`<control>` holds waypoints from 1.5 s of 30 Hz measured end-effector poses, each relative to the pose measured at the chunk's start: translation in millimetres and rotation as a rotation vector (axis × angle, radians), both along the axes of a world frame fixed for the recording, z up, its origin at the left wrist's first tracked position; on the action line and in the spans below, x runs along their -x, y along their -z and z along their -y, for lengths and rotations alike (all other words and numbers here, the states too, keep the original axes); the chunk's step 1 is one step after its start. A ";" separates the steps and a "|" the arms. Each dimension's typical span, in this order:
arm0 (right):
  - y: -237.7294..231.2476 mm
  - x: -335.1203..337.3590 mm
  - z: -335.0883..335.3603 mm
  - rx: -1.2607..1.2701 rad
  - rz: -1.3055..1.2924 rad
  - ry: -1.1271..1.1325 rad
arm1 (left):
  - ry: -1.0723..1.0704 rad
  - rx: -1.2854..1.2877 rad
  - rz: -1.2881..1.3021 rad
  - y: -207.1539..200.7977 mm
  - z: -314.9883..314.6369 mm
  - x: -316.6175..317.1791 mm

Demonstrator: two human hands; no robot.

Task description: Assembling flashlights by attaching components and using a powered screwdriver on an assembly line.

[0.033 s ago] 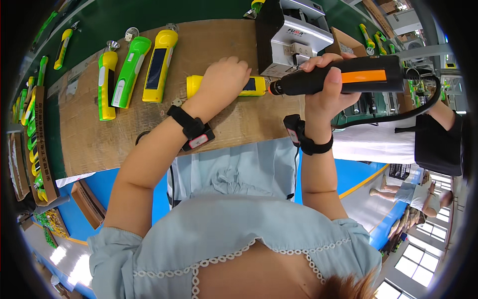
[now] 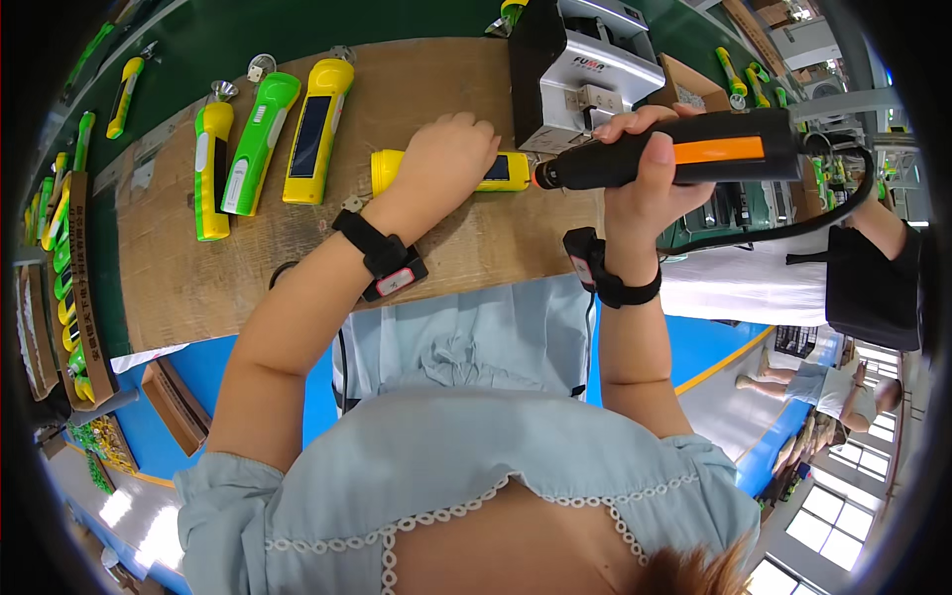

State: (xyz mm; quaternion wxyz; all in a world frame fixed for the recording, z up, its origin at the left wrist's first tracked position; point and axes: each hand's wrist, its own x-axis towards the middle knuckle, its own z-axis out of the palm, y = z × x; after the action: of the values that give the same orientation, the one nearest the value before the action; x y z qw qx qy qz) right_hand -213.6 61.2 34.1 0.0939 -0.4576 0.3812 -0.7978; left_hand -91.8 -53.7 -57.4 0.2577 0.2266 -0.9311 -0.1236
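A yellow flashlight (image 2: 513, 173) with a dark panel lies sideways on the brown board. My left hand (image 2: 448, 159) is closed over its middle, pinning it down and hiding much of it. In my right hand (image 2: 650, 183) is a black electric screwdriver (image 2: 714, 147) with an orange stripe, held level, its tip at the flashlight's right end. Whether the tip sits in a screw is too small to tell. Left of my left hand lie a yellow flashlight (image 2: 315, 129), a green one (image 2: 260, 144) and a yellow-green one (image 2: 212, 174), with loose reflector heads at their far ends.
A black-and-silver machine (image 2: 580, 79) stands just beyond the screwdriver, beside a small carton (image 2: 689, 84). The screwdriver's cable (image 2: 823, 223) loops down at right. More flashlights fill a long carton (image 2: 94, 297) at far left. The cardboard board (image 2: 248, 268) covers the bench. Another person (image 2: 833, 392) is farther right.
My right hand and the screwdriver have shifted very slightly left, toward the flashlight's end. My left hand and the flashlight stay in place.
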 end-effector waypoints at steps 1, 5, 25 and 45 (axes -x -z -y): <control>5.8 -0.4 2.1 -0.030 -0.034 0.008 | 0.001 0.003 -0.009 -0.3 0.0 0.0; 16.0 -1.6 4.9 -0.121 -0.142 0.017 | -0.010 -0.004 -0.013 -3.9 -2.2 -1.6; -58.1 43.2 -15.7 0.210 -0.157 0.237 | -0.111 0.018 0.012 2.3 -11.5 -3.0; -41.0 52.7 5.2 -0.107 -0.074 -0.068 | -0.114 -0.115 -0.158 -27.9 -121.5 -85.1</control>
State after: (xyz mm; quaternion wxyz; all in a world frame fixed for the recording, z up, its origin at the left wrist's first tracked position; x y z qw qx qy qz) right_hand -266.3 56.0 75.0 0.1309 -0.4937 0.4107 -0.7553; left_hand -6.7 67.8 -29.5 0.3233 0.2833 -0.8849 -0.1795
